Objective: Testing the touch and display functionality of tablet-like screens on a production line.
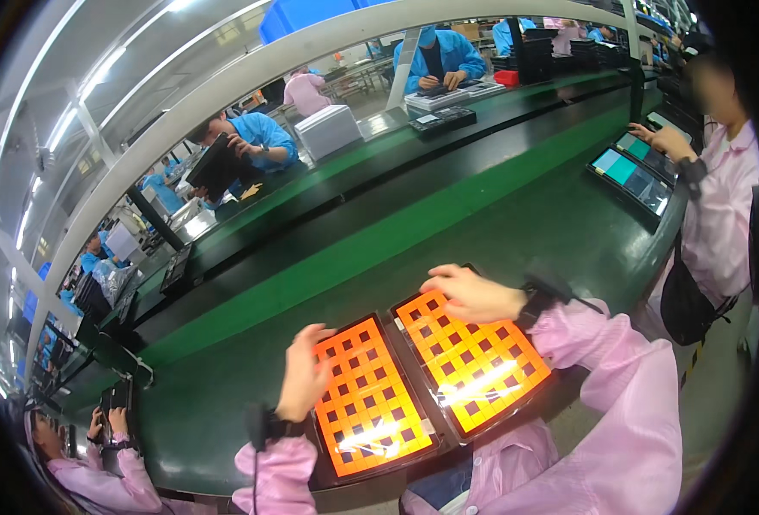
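Two flat tablets lie side by side in front of me at the bench's near edge, each lit with an orange and yellow grid of dark squares. My left hand (303, 376) rests along the outer edge of the left tablet (371, 396), fingers reaching over its upper left corner and not wrapped round it. Over the far edge of the right tablet (476, 365) is my right hand (476, 294), its fingers stretched out to the left and slightly bent. Whether those fingertips touch the screen I cannot tell. Bright lamp reflections cross both screens.
The dark green bench (216, 386) bends round both sides, with a bright green strip (379, 206) along it. At right, a person in pink handles tablets (628, 180). Across the bench, a person in blue lifts a dark panel (216, 167). White stacked boxes (328, 131) stand nearby.
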A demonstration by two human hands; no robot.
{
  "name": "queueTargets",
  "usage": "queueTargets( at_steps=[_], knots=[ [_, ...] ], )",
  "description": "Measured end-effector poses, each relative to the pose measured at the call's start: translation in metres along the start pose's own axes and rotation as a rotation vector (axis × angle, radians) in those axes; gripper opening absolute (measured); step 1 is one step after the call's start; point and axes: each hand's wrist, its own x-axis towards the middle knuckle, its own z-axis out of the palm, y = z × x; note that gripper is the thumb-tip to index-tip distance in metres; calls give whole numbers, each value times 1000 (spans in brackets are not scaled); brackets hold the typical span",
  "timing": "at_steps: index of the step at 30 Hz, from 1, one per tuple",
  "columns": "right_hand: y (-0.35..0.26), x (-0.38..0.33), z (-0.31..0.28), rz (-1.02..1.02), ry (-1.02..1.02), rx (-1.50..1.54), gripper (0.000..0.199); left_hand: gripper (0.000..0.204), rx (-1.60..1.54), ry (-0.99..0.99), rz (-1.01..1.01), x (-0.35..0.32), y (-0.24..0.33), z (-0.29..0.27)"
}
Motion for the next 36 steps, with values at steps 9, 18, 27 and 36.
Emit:
queueTargets(
  at_steps=[9,18,27,36],
  knots=[
    [-11,25,34,19,-120,-193,41,50,268,-142,201,29,13,37],
    [22,-15,-14,216,17,-217,35,49,420,-49,8,-19,-18,-14],
    [31,-26,-28,259,10,-177,36,51,384,11,-39,-35,-27,-19],
    [38,-28,-24,203,105,-208,28,44,289,6,-129,-35,-20,-22]
  ],
)
